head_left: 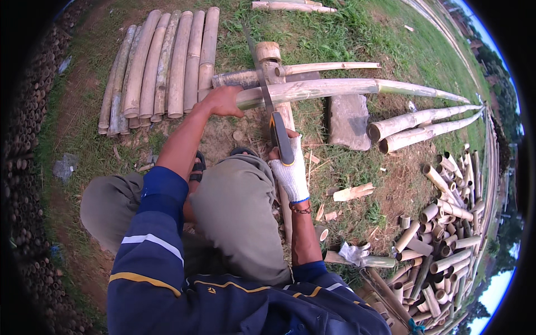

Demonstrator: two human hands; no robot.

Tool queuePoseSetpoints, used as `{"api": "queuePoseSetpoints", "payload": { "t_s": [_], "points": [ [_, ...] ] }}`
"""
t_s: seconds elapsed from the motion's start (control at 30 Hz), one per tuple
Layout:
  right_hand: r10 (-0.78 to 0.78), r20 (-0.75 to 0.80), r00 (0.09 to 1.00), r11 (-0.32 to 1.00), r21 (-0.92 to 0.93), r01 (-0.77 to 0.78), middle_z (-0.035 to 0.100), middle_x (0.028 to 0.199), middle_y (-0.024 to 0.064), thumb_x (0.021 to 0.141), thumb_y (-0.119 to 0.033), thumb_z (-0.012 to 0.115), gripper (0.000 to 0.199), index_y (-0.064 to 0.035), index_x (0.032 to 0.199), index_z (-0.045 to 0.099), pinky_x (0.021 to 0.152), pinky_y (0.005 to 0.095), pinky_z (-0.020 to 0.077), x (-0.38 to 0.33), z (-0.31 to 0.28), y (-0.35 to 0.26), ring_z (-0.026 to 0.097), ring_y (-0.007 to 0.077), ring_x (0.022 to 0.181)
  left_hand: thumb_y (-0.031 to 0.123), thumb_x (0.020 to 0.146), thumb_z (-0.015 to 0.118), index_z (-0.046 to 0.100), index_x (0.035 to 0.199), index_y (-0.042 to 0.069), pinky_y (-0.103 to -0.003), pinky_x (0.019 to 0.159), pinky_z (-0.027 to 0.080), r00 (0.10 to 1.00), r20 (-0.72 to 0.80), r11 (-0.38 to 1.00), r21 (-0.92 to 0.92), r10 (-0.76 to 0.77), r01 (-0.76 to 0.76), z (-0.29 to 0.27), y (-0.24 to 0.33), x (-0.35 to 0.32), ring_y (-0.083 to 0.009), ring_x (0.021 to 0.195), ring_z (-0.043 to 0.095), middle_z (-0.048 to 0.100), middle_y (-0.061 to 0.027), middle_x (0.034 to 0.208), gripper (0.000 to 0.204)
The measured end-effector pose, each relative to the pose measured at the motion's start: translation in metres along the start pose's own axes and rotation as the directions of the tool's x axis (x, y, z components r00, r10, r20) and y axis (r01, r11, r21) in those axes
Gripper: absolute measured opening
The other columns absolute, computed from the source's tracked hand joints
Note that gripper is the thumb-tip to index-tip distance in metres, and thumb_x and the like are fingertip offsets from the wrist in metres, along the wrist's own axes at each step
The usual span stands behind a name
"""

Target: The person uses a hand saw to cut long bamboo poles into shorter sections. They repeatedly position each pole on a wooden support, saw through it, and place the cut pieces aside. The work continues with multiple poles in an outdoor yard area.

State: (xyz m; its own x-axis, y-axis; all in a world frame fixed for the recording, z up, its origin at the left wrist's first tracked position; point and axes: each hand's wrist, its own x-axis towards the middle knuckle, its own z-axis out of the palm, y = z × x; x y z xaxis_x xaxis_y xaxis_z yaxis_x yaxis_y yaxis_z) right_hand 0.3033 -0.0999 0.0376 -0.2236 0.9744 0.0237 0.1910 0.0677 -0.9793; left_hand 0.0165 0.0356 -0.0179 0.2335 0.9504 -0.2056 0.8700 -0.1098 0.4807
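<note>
One bamboo pole (pixel 335 86) lies under left hand (pixel 223 101).

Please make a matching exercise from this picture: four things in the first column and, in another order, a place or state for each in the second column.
Things:
1. left hand
2. right hand
3. flat stone
4. short cut bamboo pieces

Places or states:
A. lies on the grass under the long bamboo pole
B. wears a white glove and grips the saw handle
C. piled at the person's right
D. bare, holds the near end of the pole

Pairs: 1-D, 2-B, 3-A, 4-C
</note>
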Motion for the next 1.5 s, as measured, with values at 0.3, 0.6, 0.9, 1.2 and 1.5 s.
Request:
{"api": "queuePoseSetpoints", "payload": {
  "t_s": [0.3,0.6,0.9,1.2,1.5],
  "points": [
    [0.390,-0.026,0.920,0.912,0.146,-0.382,0.054,0.113,0.0016,0.106,-0.009,0.063,0.052,-0.0031,0.155,0.045,0.093,0.0246,0.0452,-0.188,-0.052,-0.015,0.052,0.0094,0.102,0.043,0.067,0.088,0.074,0.125,0.005,-0.050,0.098,0.060,0.997,0.077,0.999,-0.040,-0.031,0.034,-0.011,-0.004,0.002,-0.0418,0.111,0.075,0.079,-0.0235,0.118,0.071],
    [0.084,-0.020,0.996,0.996,-0.033,-0.085,0.062,0.120,0.0141,0.096,0.000,0.063,0.051,-0.0020,0.145,0.049,0.100,0.0349,0.0505,0.003,-0.004,-0.008,0.061,0.0220,0.106,0.040,0.067,0.089,0.072,0.117,0.004,-0.048,0.095,0.059,0.999,0.039,0.999,-0.051,0.021,-0.019,-0.003,-0.005,0.013,-0.0420,0.107,0.075,0.078,-0.0228,0.113,0.064],
    [0.260,0.005,0.966,0.965,-0.039,-0.260,0.053,0.103,0.0029,0.084,0.008,0.070,0.069,-0.0044,0.148,0.047,0.079,0.0271,0.0485,-0.201,-0.065,-0.041,0.054,0.0120,0.087,0.043,0.067,0.089,0.074,0.122,0.003,-0.047,0.096,0.059,0.987,0.156,0.990,-0.138,0.021,0.000,-0.004,-0.015,0.011,-0.0409,0.107,0.075,0.079,-0.0242,0.114,0.070],
    [-0.038,-0.076,0.996,0.997,-0.066,0.033,0.061,0.110,0.0084,0.092,0.004,0.064,0.058,-0.0034,0.147,0.047,0.087,0.0342,0.0539,0.041,0.010,0.010,0.061,0.0176,0.093,0.037,0.070,0.091,0.075,0.118,0.002,-0.043,0.089,0.059,0.996,0.086,0.989,-0.145,0.022,-0.009,-0.011,-0.015,0.019,-0.0342,0.096,0.077,0.079,-0.0208,0.106,0.061],
    [0.157,-0.016,0.987,0.974,-0.161,-0.158,0.058,0.105,0.0050,0.085,0.008,0.065,0.071,-0.0026,0.154,0.047,0.085,0.0287,0.0498,-0.190,-0.057,-0.032,0.058,0.0154,0.090,0.045,0.067,0.088,0.075,0.123,0.002,-0.046,0.095,0.059,0.987,0.160,0.987,-0.162,0.022,0.005,-0.004,-0.015,0.018,-0.0398,0.107,0.075,0.079,-0.0240,0.117,0.072]
  ]
}}
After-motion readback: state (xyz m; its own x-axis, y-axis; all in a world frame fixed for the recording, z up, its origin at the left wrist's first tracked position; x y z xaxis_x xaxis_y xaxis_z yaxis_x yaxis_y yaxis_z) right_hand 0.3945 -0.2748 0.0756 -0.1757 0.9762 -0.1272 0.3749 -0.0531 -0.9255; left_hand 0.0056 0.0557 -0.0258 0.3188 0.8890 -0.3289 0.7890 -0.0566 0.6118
